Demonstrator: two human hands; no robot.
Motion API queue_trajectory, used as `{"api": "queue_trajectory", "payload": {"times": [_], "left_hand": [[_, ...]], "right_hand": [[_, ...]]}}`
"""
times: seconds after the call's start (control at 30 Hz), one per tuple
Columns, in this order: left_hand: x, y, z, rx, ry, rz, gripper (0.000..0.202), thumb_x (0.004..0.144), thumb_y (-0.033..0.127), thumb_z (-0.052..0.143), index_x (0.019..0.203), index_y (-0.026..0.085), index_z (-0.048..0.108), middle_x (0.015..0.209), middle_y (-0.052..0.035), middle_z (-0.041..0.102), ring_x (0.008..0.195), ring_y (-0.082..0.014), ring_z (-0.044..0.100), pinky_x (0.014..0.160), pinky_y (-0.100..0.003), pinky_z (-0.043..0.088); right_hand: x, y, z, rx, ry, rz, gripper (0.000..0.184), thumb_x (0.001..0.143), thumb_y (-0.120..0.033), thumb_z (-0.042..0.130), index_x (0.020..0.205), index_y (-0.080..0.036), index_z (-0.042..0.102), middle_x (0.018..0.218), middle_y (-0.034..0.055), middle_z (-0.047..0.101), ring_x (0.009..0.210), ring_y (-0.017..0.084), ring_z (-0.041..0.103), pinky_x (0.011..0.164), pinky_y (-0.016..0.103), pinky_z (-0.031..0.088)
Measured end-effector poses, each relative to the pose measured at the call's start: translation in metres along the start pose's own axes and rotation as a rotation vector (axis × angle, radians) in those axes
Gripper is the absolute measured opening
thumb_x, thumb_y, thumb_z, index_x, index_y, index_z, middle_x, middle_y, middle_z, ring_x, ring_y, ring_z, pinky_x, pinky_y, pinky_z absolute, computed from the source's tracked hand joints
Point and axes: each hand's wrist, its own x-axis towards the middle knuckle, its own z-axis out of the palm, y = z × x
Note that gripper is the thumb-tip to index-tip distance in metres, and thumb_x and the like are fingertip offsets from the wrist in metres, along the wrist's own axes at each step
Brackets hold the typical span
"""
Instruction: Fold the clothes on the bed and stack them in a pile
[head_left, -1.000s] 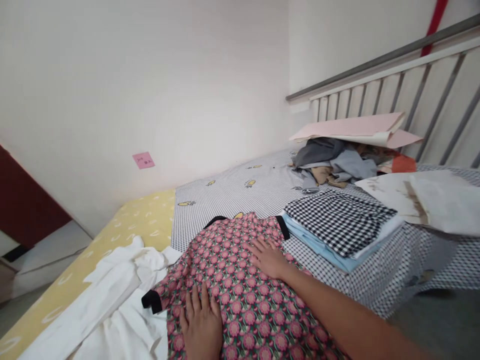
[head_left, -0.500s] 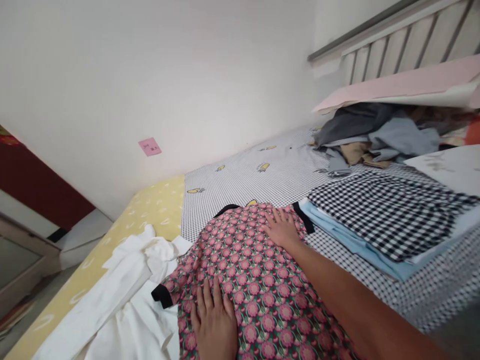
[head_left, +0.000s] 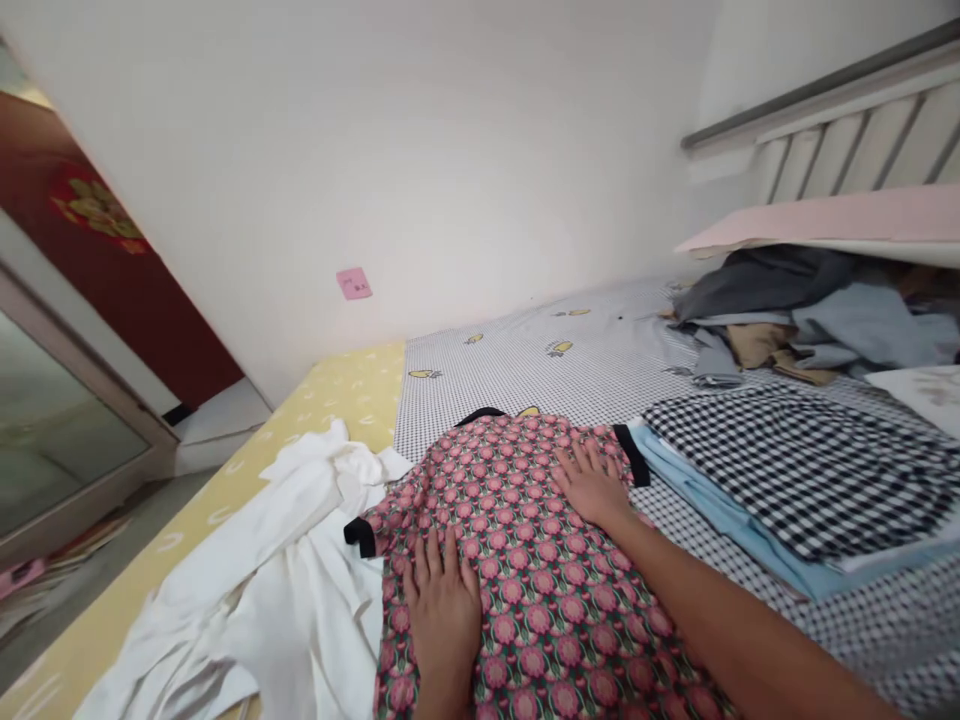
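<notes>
The pink-flowered shirt (head_left: 525, 560) (black-trimmed sleeves (head_left: 632, 456)) lies spread out on checked bedding (head_left: 495, 375).

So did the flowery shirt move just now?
No, not noticeably: the flowery shirt still has its black collar beside the same yellow pineapple printed on the bedsheet. Only the camera's view shifted.

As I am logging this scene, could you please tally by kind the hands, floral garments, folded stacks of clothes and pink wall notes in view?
Left hand and right hand: 2
Floral garment: 1
Folded stack of clothes: 1
Pink wall note: 1
Total: 5
</notes>
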Motion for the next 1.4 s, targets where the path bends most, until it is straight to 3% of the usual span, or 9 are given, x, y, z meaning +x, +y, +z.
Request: {"api": "queue_trajectory", "payload": {"times": [0.17,0.33,0.57,0.7,1.4], "left_hand": [[-0.001,0.001,-0.003,-0.094,-0.005,-0.039,0.05,0.096,0.027,0.043,0.144,0.023,0.054,0.151,-0.0106,0.054,0.142,-0.0315,0.047,0.12,-0.057,0.034],[-0.002,0.005,-0.009,-0.167,-0.027,-0.096,0.048,0.097,0.031,0.045,0.143,0.024,0.056,0.151,-0.0096,0.054,0.144,-0.0311,0.045,0.121,-0.055,0.034],[-0.002,0.009,-0.019,-0.176,-0.057,-0.082,0.05,0.098,0.032,0.042,0.145,0.02,0.053,0.153,-0.0116,0.052,0.145,-0.0333,0.042,0.122,-0.057,0.03],[-0.002,0.009,-0.016,-0.159,-0.066,-0.065,0.051,0.098,0.031,0.04,0.147,0.02,0.052,0.154,-0.0121,0.05,0.146,-0.0325,0.041,0.123,-0.057,0.027],[0.0,0.011,-0.014,-0.139,-0.066,-0.069,0.052,0.099,0.033,0.038,0.146,0.018,0.053,0.153,-0.0138,0.052,0.146,-0.0336,0.041,0.122,-0.056,0.026]], "right_hand": [[-0.034,-0.001,0.007,-0.037,0.061,-0.031,0.059,0.1,-0.049,0.034,0.154,-0.027,0.045,0.162,0.0114,0.04,0.149,0.038,0.033,0.121,0.06,0.014],[-0.058,-0.002,0.01,-0.076,0.118,-0.066,0.058,0.099,-0.043,0.036,0.153,-0.028,0.046,0.159,0.0101,0.044,0.145,0.038,0.037,0.118,0.058,0.021],[-0.084,-0.008,-0.01,-0.05,0.185,-0.135,0.05,0.098,-0.031,0.037,0.145,-0.027,0.055,0.149,0.0109,0.055,0.136,0.032,0.047,0.114,0.053,0.029],[-0.088,-0.01,-0.019,-0.039,0.159,-0.141,0.048,0.099,-0.027,0.039,0.142,-0.026,0.058,0.146,0.0107,0.058,0.131,0.029,0.051,0.108,0.048,0.035],[-0.089,-0.011,-0.028,0.027,0.158,-0.126,0.045,0.099,-0.026,0.041,0.14,-0.027,0.059,0.147,0.0088,0.057,0.131,0.028,0.05,0.109,0.046,0.034]]}}
